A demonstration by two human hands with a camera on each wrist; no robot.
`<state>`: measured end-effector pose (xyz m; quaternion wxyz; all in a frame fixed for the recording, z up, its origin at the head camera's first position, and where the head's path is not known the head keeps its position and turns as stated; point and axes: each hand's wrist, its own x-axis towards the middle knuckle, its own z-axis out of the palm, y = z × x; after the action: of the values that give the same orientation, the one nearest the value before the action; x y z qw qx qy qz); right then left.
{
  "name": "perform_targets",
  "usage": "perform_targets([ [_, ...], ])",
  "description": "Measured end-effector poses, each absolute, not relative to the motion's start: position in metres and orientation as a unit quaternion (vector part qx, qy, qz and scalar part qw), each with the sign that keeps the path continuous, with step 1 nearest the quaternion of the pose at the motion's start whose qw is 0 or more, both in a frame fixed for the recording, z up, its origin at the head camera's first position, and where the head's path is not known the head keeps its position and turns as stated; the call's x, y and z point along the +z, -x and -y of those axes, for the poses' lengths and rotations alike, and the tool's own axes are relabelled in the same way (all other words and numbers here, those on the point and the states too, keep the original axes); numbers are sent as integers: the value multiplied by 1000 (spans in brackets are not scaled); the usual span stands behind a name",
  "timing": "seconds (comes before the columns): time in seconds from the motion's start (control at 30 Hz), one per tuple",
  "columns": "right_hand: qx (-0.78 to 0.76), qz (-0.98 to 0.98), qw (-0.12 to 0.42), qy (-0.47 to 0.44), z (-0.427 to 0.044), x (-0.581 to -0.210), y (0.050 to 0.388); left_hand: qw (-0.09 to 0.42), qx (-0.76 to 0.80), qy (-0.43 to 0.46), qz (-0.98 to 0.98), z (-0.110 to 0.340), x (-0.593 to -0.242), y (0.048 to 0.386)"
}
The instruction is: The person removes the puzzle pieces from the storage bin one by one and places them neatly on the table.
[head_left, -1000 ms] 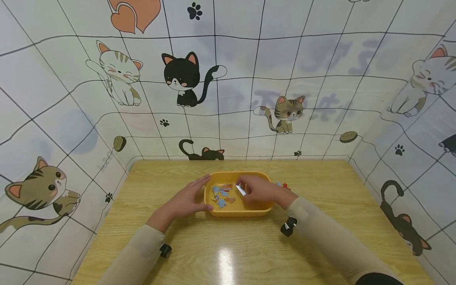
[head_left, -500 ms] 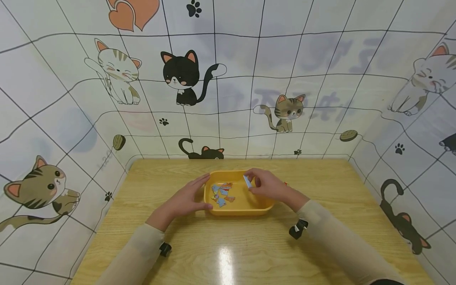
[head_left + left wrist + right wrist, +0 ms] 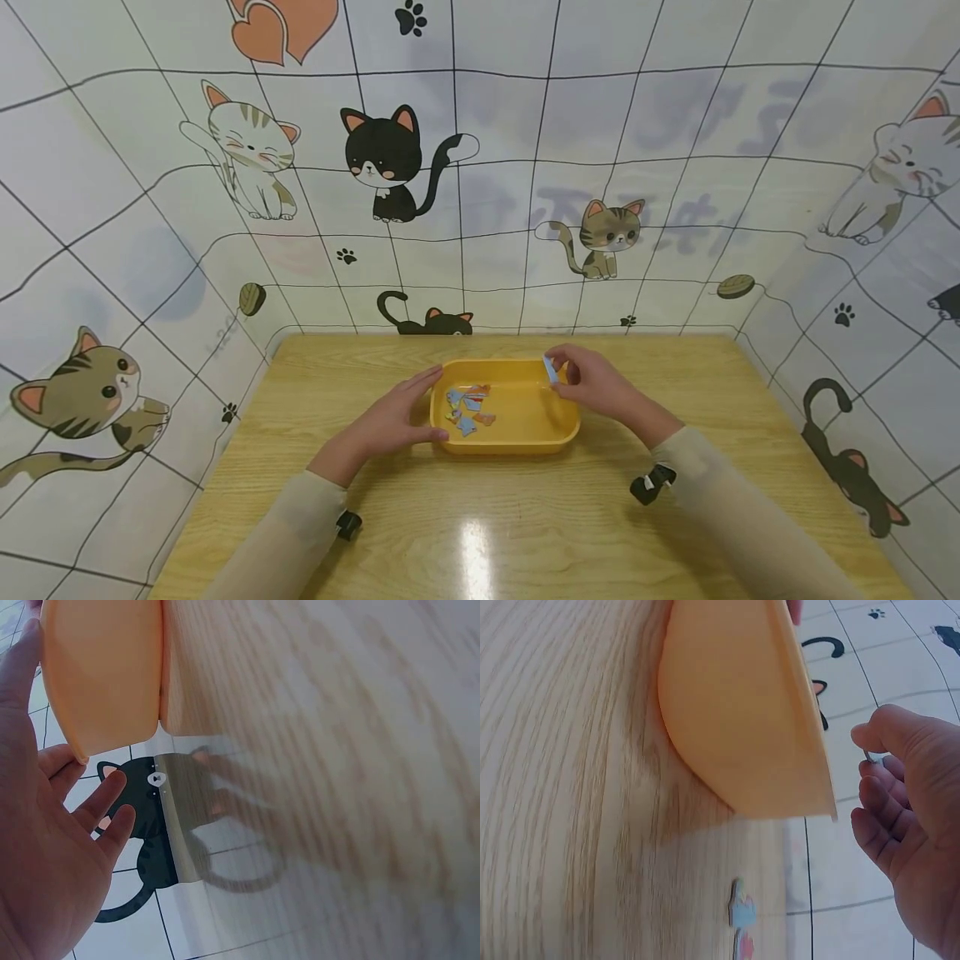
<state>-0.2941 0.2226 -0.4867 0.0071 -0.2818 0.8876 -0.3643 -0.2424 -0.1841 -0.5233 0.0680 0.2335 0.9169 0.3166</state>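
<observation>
Noted first, at rear and both sides, a cat-printed wall covering (image 3: 495,108); below, a wood-grain table (image 3: 420,508), with a bright glare streak toward the near side. Recorded on the table, a shallow yellow tray (image 3: 502,448); unmoved over the last second. Found at its left end, the left hand (image 3: 393,423); fingers extended, thumb at the near corner, in contact with the tray, without clear signs of clamping; position unchanged. Found at the opposite end, well apart from the left, the right hand (image 3: 600,383); fingers bent, thumb and fingertips pinched together on one piece. Remaining inside the left half of the tray, a loose cluster of blue and orange flat pieces (image 3: 467,426); undisturbed, partly overlapping, prints too small to read. Located at the far right corner of the tray, the thin pale-blue piece (image 3: 551,370) in the right-hand pinch; steeply tilted; exact height over the rim not determinable. Just changed: shift of right hand and piece from mid-tray to that corner; judged to mean a removal under way, with release not yet made. Visible from the right wrist, beyond the tray's right end, two small loose pieces (image 3: 742,911) on the table; one partly red.
</observation>
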Motion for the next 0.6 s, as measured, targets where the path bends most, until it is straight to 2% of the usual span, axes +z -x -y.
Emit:
perform_targets([
  [0.6,-368,-905,-9,214,-279,-492,288,70,312,-227,-920,185,-524,242],
])
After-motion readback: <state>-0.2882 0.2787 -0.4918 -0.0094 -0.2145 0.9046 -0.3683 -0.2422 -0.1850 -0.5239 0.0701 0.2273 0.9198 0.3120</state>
